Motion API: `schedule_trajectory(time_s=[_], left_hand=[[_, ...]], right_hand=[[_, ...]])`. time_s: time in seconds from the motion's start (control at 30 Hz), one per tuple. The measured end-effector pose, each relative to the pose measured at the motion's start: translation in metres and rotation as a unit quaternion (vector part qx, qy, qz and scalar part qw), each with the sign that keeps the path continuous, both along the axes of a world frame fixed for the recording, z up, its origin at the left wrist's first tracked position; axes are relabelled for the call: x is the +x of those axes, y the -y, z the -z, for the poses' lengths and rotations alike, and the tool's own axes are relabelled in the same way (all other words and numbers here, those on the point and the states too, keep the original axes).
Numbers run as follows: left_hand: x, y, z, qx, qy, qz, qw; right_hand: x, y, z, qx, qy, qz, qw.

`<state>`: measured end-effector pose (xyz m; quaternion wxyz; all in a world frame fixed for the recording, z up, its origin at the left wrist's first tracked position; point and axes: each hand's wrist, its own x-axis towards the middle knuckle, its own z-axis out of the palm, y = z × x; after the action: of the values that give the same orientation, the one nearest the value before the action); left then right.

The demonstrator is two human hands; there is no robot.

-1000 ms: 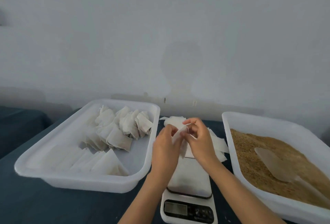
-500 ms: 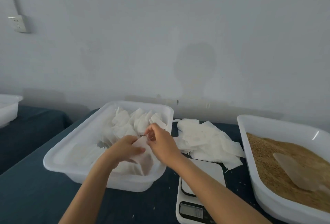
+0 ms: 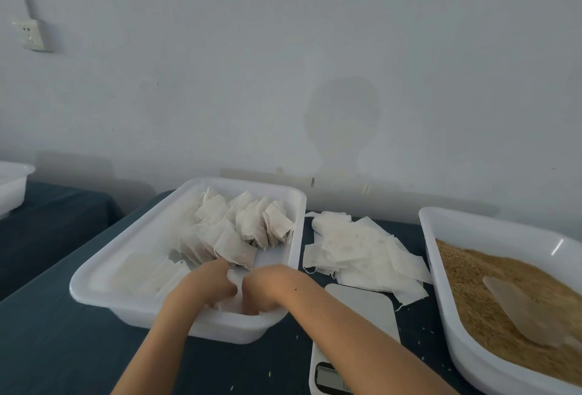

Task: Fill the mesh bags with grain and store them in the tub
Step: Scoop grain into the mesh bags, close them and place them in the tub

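**Two hands in the tub, plenty of bags still to go**

Nearest the camera sat one kitchen scale (image 3: 356, 341), its platform bare. Just past it, both hands were down in the near end of the storage tub (image 3: 94, 281). The left hand (image 3: 204, 284) and right hand (image 3: 267, 287) were close together with a filled mesh bag (image 3: 234, 281) between them, fingers curled down around it as far as I could see, though the fingertips were mostly hidden behind the knuckles. My read: they were tucking that bag into place.

Progress-wise, I'd call it partway. One row of filled bags (image 3: 245, 227) stood packed in the middle and far part of the tub, too overlapped for an exact count but clearly more than ten. A few flatter ones lay at the near left. Room was left in the tub.

To the right of the tub, one loose pile of empty bags (image 3: 362, 253) lay on the dark table (image 3: 47, 347), dozens maybe, so lots remained. Far right, one grain tub (image 3: 472, 360) was still well stocked, with one clear scoop (image 3: 519, 309) resting on the grain. A third white tub (image 3: 12, 187) peeked in at far left.
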<state>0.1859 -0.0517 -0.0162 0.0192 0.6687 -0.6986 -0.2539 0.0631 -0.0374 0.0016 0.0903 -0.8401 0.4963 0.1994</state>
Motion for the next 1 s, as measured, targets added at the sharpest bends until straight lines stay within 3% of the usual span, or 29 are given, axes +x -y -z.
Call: schedule_trajectory(time_s=[0.17,0.23,0.3,0.43,0.53,0.6,0.8,1.0], left_hand=[[-0.002,0.000,0.003,-0.087,0.039,-0.009,0.995],[-0.006,-0.002,0.001,-0.132,0.037,-0.017,0.990],[-0.013,-0.002,-0.003,-0.189,0.025,-0.022,0.981],[-0.037,0.002,-0.008,-0.261,-0.011,0.021,0.965],[-0.056,0.005,-0.010,-0.282,-0.014,0.069,0.957],[-0.066,0.007,-0.011,-0.283,-0.020,0.087,0.955],[-0.076,0.004,-0.005,-0.313,-0.038,0.099,0.944],[-0.075,0.002,0.000,-0.322,-0.048,0.098,0.941]], right_hand=[[0.003,-0.001,-0.004,0.042,-0.018,-0.013,0.999],[-0.005,-0.002,-0.009,0.029,0.037,-0.012,0.999],[-0.020,-0.001,-0.019,-0.019,0.148,-0.012,0.989],[-0.070,0.011,-0.028,-0.154,0.356,0.079,0.918],[-0.113,0.026,-0.014,-0.227,0.422,0.176,0.860],[-0.137,0.035,0.001,-0.246,0.389,0.226,0.859],[-0.181,0.053,0.047,-0.177,0.172,0.244,0.938],[-0.185,0.062,0.045,-0.216,0.183,0.240,0.928]])
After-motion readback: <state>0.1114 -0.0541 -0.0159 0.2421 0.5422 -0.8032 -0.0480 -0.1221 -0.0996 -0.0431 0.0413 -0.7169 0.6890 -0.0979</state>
